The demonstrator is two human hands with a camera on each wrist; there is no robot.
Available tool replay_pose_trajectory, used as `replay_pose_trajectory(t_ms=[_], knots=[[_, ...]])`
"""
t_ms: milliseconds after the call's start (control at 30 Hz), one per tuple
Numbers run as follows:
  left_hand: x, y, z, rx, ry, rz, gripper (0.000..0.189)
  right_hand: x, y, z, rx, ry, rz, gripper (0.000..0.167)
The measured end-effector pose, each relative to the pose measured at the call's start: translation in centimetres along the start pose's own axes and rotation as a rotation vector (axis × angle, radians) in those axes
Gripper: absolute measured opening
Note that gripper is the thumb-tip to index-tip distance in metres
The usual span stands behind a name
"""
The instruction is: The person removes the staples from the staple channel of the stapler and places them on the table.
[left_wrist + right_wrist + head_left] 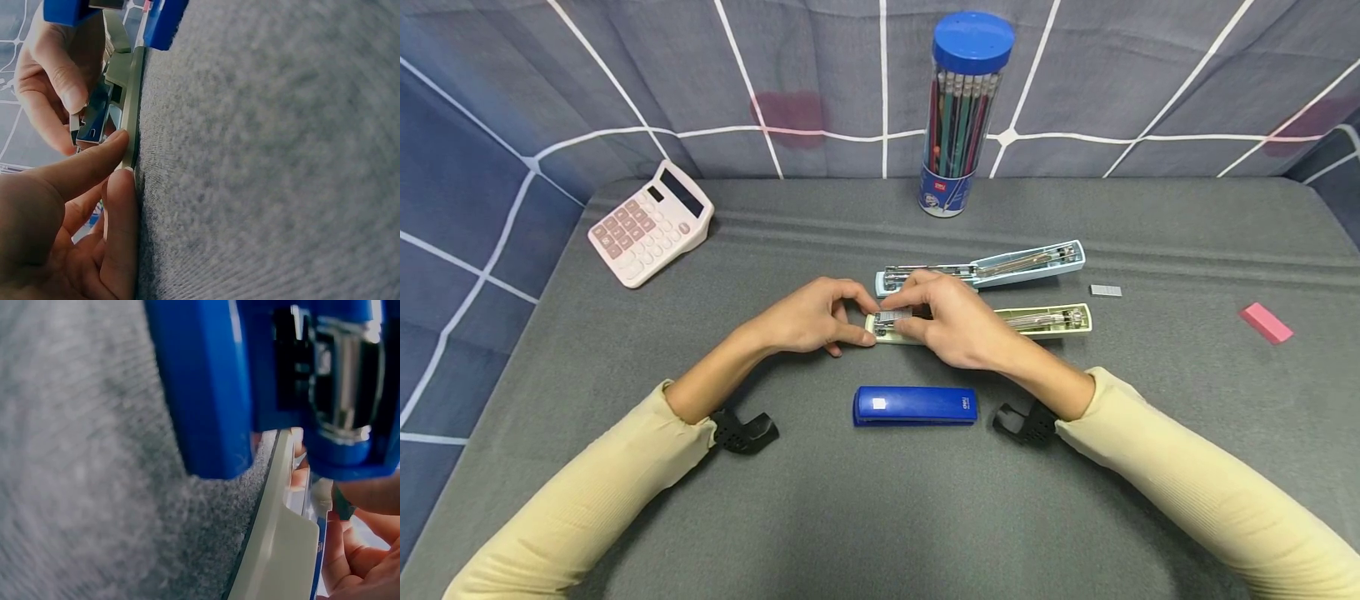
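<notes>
Reference point: the dark blue stapler [916, 406], closed. The green stapler [1043, 320] lies opened out on the counter [820, 517], just beyond it. The left grip [816, 321] is clamped on the green stapler's left end; the right grip [958, 321] appears to pinch a staple strip [892, 316] over that end.

Handling, as judged: stapler stiff, fairly light, its metal slick; best held by the base's sides. The strip is feather-light and liable to snap; take it by its long edges.

Count: staplers, three, the light blue stapler [1030, 261] lying open beyond the reference; staple strips in sight, two, the loose strip [1106, 291] beyond it, rightward; pink block [1266, 322], one, far right; calculator [651, 225], one, far left; pencil tub [943, 193], one, well beyond. Pencils not countable.
</notes>
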State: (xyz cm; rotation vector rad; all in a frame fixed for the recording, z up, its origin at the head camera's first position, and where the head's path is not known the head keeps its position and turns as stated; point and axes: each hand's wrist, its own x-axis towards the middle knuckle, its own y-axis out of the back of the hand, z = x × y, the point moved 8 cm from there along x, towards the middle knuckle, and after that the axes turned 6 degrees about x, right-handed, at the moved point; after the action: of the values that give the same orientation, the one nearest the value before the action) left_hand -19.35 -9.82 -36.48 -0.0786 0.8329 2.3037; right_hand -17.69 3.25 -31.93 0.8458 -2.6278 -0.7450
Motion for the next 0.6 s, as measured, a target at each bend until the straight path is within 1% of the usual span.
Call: replay_pose_trajectory(t_ms=[133,300,467,600], knots=[[0.1,0.0,-0.2,0.003,0.012,0.002,0.031,-0.2,0.1,-0.1,-0.005,-0.001,-0.013,0.026],[0.0,0.0,-0.2,0.002,0.019,0.004,0.031,-0.5,0.4,-0.4,0.036,-0.002,-0.036,0.029],[-0.1,0.1,-0.3,0.008,0.025,0.003,0.031,-0.8,0.6,-0.7,0.073,0.0,-0.055,0.027],[-0.1,0.1,-0.1,0.006,0.012,0.002,0.031,-1.1,0.9,-0.9,0.083,0.003,-0.063,0.024]])
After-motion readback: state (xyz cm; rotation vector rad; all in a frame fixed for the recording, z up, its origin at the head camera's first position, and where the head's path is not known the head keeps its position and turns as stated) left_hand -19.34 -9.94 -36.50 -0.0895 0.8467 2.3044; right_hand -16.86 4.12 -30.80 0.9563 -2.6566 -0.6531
